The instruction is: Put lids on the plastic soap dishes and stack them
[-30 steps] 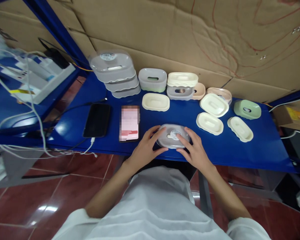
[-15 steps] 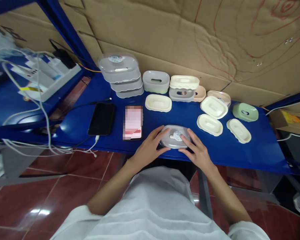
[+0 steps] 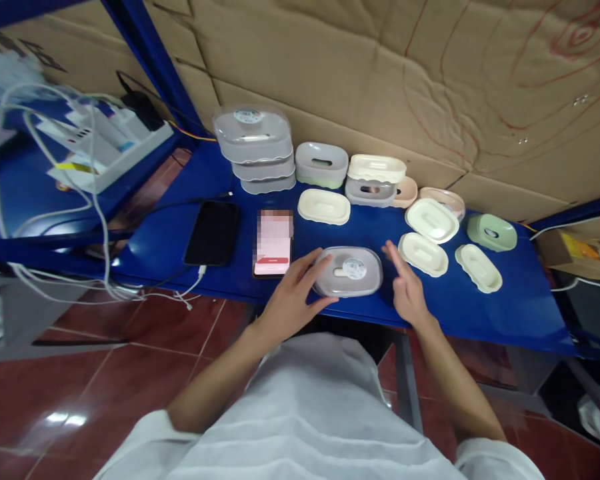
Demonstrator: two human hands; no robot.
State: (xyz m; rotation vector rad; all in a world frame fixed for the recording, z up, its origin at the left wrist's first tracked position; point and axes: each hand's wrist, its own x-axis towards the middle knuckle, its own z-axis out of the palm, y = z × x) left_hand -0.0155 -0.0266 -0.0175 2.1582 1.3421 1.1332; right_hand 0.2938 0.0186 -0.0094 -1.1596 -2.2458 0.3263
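Lidded box point(image 3: 347, 283) sits flat nr the front edge of the blue surface point(image 3: 485, 313), between the hands. L hand point(image 3: 287, 297) has it in a light hold: fingers over the left end, thumb at the nr side. R hand point(image 3: 407, 297) is off it, just beside the right end, fingers straight & together, gripping nothing; a cream oval piece point(image 3: 423, 255) lies just right of its fingertips. Step in hand is prob. positioning/steadying the box. A 2-handed hold would call for R hand closing in on the right end. Box's long axis runs L–R, approx. along the front edge, lid up; round sticker point(image 3: 355, 268) right of centre, pale bar point(image 3: 339, 272) left of that. Ends look alike, so can't tell which leads.
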